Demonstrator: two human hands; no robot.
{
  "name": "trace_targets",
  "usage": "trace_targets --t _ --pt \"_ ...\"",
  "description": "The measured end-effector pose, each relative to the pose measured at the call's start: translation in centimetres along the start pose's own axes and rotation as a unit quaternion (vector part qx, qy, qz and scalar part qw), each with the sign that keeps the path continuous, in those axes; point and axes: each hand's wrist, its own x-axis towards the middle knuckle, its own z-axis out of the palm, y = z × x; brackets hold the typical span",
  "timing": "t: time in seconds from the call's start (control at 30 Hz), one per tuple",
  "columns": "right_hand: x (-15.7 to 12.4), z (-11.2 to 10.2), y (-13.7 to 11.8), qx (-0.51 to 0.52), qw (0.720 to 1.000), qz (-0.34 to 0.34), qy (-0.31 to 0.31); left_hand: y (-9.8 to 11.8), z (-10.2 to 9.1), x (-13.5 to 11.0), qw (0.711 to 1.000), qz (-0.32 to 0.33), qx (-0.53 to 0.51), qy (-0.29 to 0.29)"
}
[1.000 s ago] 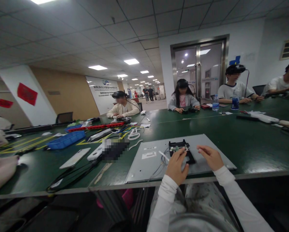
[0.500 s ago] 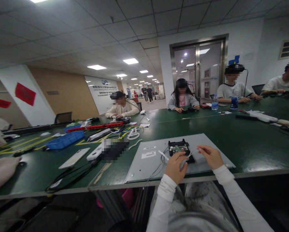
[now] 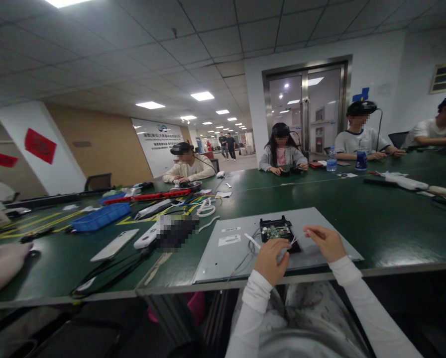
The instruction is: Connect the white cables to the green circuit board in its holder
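Note:
A small black housing with a green circuit board (image 3: 276, 229) lies on a grey metal panel (image 3: 230, 248) at the near edge of the green table. My left hand (image 3: 271, 260) rests closed over the housing's near end. My right hand (image 3: 324, 241) sits just to its right, fingers pinched on a thin white wire (image 3: 296, 238) that runs toward the board. White cable ties and thin wires (image 3: 253, 242) lie on the panel to the left of the housing.
Left of the panel lie a phone (image 3: 115, 244), a white device (image 3: 146, 237), black cables and a blue tray (image 3: 101, 216). Several people sit around the green table (image 3: 357, 209). Another person's arm (image 3: 1, 266) rests at the far left edge.
My left hand drew back slightly toward me and curled over the housing's near end. My right hand closed into a pinch on the white wire. The view shifted only a little.

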Motion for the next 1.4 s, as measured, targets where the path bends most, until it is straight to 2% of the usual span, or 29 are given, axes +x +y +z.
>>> trace_targets --t 0.3,0.77,1.0,1.17,1.4 --pt "0.5 -0.3 1.1 0.051 0.998 0.012 0.031 -0.1 0.1 -0.1 1.0 -0.005 -0.01 0.01" --pt "0.2 -0.1 -0.1 0.082 0.996 -0.007 -0.025 -0.3 0.1 -0.1 1.0 -0.006 -0.007 0.024" --pt "0.1 -0.1 -0.3 0.06 0.997 -0.011 -0.047 -0.3 0.1 0.0 1.0 -0.013 -0.009 0.026" --pt "-0.2 0.1 -0.8 0.048 0.995 -0.018 -0.083 -0.4 0.3 0.0 1.0 -0.015 -0.005 0.024" --pt "-0.5 0.6 -1.2 0.047 0.981 -0.022 -0.185 -0.7 0.4 -0.1 0.999 -0.028 0.007 0.031"
